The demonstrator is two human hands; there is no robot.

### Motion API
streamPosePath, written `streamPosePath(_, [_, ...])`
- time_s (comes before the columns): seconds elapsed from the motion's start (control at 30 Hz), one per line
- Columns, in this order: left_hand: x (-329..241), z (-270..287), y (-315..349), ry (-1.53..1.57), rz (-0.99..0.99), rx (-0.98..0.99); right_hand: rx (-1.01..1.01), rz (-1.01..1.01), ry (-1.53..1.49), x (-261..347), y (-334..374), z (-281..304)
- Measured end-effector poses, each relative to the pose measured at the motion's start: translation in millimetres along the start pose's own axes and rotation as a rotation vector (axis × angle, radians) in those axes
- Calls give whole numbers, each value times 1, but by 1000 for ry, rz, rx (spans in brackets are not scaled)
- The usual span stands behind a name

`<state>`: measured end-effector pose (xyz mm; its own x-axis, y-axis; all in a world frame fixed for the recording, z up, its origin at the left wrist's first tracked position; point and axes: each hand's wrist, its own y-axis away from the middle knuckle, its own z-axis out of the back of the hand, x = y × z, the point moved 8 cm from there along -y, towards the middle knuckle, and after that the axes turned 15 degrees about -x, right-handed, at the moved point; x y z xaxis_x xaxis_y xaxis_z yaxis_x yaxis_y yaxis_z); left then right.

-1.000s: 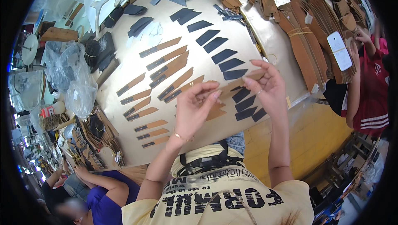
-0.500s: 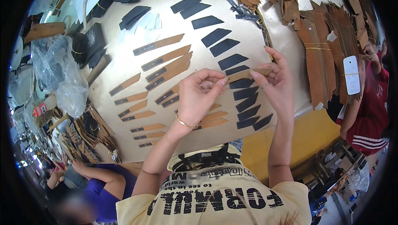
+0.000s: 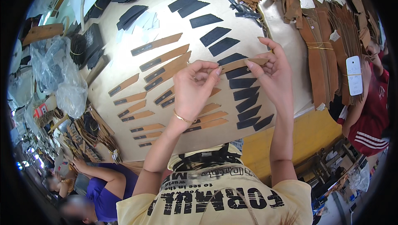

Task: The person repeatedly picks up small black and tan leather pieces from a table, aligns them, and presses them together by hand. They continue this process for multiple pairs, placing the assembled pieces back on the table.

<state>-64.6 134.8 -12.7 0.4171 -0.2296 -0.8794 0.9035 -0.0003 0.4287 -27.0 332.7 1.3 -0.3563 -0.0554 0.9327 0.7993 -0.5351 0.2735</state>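
Note:
A narrow tan leather strip (image 3: 236, 65) is stretched between my two hands above the table. Its left end is pinched between thumb and fingers of my left hand (image 3: 194, 86). The other end lies in the thumb and fingers of my right hand (image 3: 273, 73), whose index finger is raised. Beneath the strip runs a column of black slanted pieces (image 3: 242, 83). Left of my hands lie rows of tan leather strips (image 3: 166, 57), each with a dark patch at its left end. My left hand and wrist cover some of them.
Rubber-banded stacks of brown leather (image 3: 317, 55) with a white tag (image 3: 353, 76) stand at the right table edge. Clear plastic bags (image 3: 68, 76) and leather bundles crowd the left. A person in red (image 3: 369, 125) is at the right, another in purple (image 3: 105, 187) at the lower left.
Both hands, with the strip between them, have shifted slightly up and left. The co-worker in red has moved an arm by the stacks; the person in purple has shifted.

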Motion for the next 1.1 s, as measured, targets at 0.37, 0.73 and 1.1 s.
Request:
streamPosePath(0.37, [5, -8, 21, -54, 81, 88, 47, -81, 14, -11, 14, 24])
streamPosePath(0.73, [18, -9, 39, -47, 23, 32, 4, -149, 109, -32, 51, 37])
streamPosePath(1.1, [17, -2, 23, -94, -39, -14, -39, -40, 140, -21, 44, 22])
